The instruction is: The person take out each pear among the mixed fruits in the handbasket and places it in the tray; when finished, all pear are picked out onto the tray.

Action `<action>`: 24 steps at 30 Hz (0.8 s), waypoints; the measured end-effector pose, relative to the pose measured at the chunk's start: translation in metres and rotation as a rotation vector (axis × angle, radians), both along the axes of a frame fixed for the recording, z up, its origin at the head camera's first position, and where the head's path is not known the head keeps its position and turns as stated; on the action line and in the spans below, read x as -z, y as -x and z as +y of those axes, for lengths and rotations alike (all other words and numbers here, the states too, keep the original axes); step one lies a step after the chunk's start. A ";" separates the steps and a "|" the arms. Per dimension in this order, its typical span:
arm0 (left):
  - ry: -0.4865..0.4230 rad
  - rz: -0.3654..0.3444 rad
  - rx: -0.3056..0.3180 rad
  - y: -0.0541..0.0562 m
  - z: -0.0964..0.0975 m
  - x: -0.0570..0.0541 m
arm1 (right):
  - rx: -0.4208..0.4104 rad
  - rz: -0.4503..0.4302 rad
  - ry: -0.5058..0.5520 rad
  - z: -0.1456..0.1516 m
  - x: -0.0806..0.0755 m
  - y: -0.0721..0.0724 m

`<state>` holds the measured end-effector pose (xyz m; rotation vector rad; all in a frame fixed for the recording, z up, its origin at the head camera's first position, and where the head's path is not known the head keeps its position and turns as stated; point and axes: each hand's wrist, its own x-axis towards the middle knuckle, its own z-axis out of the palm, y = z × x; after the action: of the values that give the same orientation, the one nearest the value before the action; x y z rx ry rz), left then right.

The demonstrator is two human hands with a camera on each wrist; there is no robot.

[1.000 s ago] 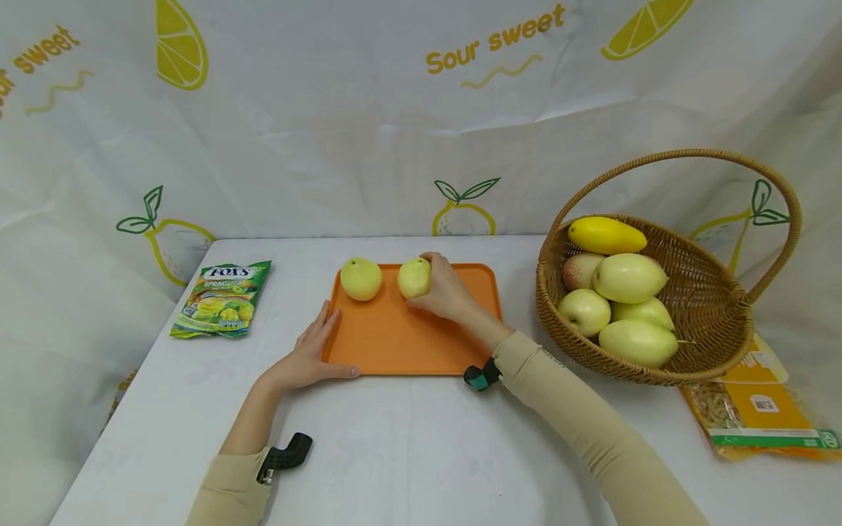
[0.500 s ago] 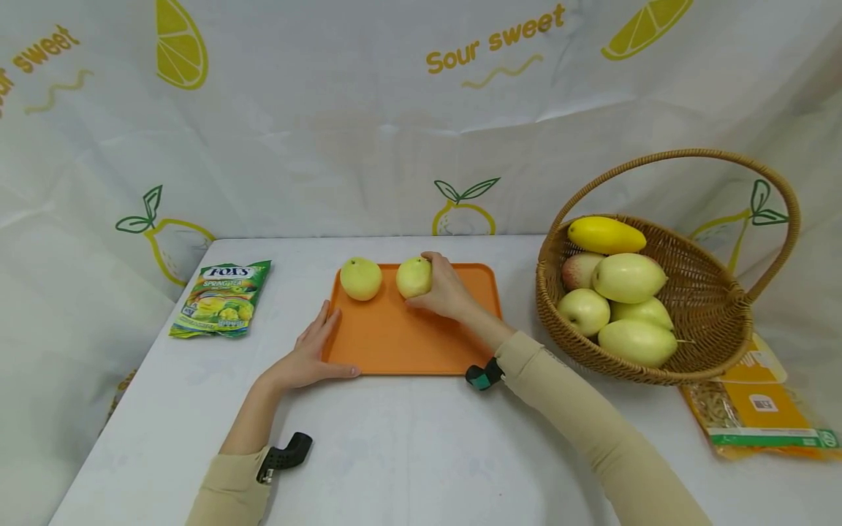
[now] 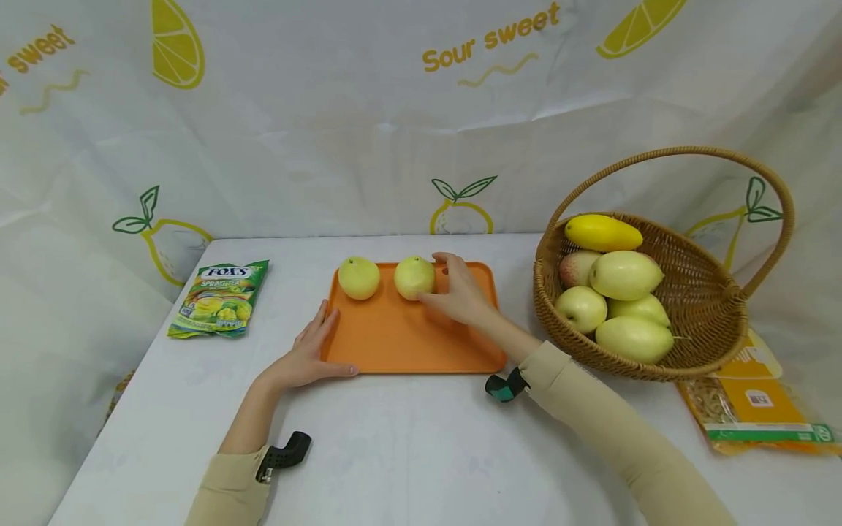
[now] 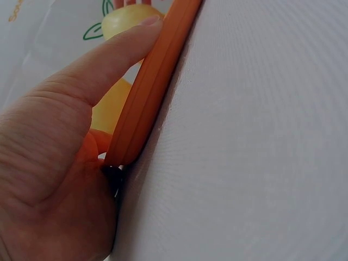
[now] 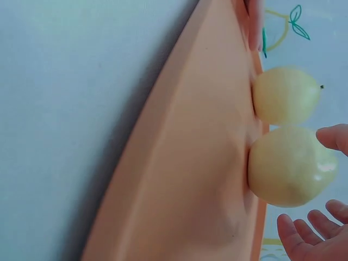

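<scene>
Two round, pale yellow-green fruits, a left fruit (image 3: 359,278) and a right fruit (image 3: 413,279), sit side by side at the back of an orange tray (image 3: 395,347). My right hand (image 3: 463,298) is spread beside the right fruit, holding nothing. In the right wrist view, the thumb overlaps that fruit (image 5: 291,166) and the other fingers stand apart from it. With straight fingers along the left edge and thumb at the front rim, my left hand (image 3: 308,359) rests against the tray's front left corner. The left wrist view shows that thumb (image 4: 109,68) along the tray wall (image 4: 147,92).
A wicker basket (image 3: 717,292) with a tall handle stands to the right, holding a yellow mango-shaped fruit (image 3: 603,232) and several pale green fruits. Partly behind it lies an orange food packet (image 3: 756,402). A green FOX'S candy bag (image 3: 220,299) lies on the left.
My right hand has let go of the right fruit and drawn back to the right, its fingers opening. The fruit stays on the tray. My left hand keeps its place.
</scene>
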<state>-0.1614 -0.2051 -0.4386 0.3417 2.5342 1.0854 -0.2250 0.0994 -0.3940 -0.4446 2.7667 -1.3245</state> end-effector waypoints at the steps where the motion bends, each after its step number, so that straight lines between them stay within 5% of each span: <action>1: -0.001 0.000 -0.001 0.000 0.000 0.000 | 0.000 0.004 0.001 0.002 -0.002 -0.002; 24: -0.009 0.004 0.006 0.001 0.000 0.000 | -0.096 -0.016 0.074 0.048 -0.042 -0.048</action>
<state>-0.1625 -0.2047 -0.4390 0.3539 2.5308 1.0951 -0.1772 0.1474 -0.3524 -0.5612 2.6540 -1.4055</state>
